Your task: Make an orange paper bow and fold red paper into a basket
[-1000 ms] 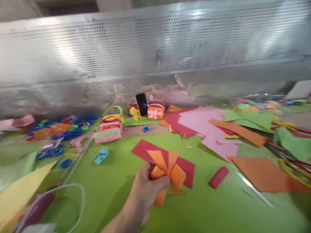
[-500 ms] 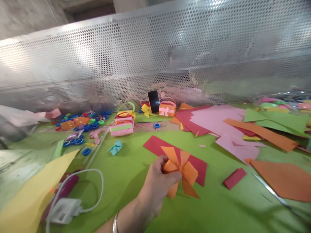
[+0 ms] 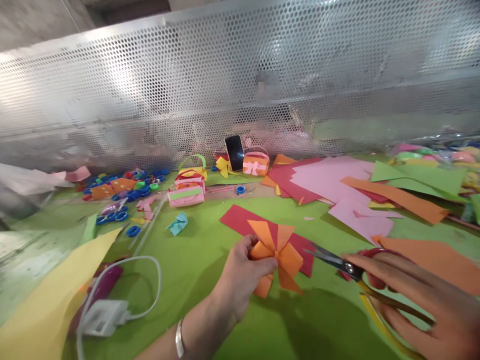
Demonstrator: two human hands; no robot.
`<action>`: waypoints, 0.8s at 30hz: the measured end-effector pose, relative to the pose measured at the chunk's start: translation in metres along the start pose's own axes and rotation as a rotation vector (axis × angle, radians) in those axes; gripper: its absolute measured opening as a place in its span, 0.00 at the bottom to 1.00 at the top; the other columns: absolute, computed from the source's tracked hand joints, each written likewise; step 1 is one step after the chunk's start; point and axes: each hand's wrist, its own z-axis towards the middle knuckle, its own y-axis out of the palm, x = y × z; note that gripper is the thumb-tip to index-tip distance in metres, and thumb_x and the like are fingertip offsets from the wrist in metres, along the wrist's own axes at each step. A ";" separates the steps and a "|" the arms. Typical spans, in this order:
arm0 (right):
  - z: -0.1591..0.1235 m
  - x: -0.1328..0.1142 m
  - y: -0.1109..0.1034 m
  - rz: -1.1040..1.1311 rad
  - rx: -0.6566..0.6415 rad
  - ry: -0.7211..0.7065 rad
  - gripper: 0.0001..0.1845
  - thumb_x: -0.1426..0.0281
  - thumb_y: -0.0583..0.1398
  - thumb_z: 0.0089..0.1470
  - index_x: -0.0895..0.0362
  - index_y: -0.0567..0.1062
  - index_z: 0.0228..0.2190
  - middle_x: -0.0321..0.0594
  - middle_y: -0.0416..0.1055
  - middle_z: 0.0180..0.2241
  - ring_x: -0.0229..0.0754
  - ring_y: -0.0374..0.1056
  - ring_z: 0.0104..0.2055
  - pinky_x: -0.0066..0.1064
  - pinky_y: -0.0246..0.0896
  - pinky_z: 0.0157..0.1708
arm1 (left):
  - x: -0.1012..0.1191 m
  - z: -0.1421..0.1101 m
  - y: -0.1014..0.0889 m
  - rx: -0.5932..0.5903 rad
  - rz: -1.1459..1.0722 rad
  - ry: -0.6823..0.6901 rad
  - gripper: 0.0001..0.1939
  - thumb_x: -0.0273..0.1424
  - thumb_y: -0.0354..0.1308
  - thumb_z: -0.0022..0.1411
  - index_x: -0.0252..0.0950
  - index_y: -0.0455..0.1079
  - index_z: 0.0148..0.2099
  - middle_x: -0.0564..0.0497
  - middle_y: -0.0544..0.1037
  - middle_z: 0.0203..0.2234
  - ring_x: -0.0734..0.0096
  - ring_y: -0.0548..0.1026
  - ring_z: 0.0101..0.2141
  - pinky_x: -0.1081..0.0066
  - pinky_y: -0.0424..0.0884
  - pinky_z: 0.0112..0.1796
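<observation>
Left hand (image 3: 240,275) pinching an orange paper bow (image 3: 276,254) above a red paper strip (image 3: 240,220); right hand (image 3: 420,295) gripping scissors (image 3: 348,269), tips near the bow. Beyond, on the green tabletop (image 3: 202,240), lie a teal paper bow (image 3: 177,224) and pink paper sheets (image 3: 330,179).

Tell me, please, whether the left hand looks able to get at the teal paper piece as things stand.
Probably yes for reach: bare green surface lies between the left hand and the teal paper piece. That hand holds the orange bow, though, so grasping may mean freeing fingers.
</observation>
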 end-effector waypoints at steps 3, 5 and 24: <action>0.008 -0.007 0.007 -0.071 0.024 -0.114 0.30 0.71 0.53 0.54 0.40 0.60 0.57 0.44 0.73 0.40 0.52 0.72 0.40 0.39 0.72 0.35 | -0.001 0.000 0.001 -0.010 -0.025 -0.006 0.20 0.20 0.65 0.40 0.33 0.73 0.40 0.47 0.80 0.35 0.65 0.77 0.34 0.72 0.71 0.35; 0.010 -0.006 0.009 -0.098 0.000 -0.192 0.30 0.73 0.52 0.54 0.42 0.62 0.57 0.44 0.73 0.39 0.51 0.73 0.38 0.38 0.72 0.35 | -0.002 0.000 0.001 -0.010 -0.030 -0.004 0.20 0.19 0.64 0.39 0.32 0.73 0.39 0.46 0.80 0.36 0.65 0.77 0.34 0.71 0.71 0.36; 0.033 -0.019 0.007 -0.130 0.023 -0.283 0.25 0.75 0.50 0.55 0.49 0.67 0.53 0.40 0.72 0.36 0.42 0.71 0.35 0.30 0.68 0.30 | 0.000 -0.003 0.002 -0.108 -0.145 -0.192 0.25 0.23 0.70 0.31 0.31 0.72 0.38 0.45 0.80 0.31 0.66 0.77 0.29 0.69 0.72 0.33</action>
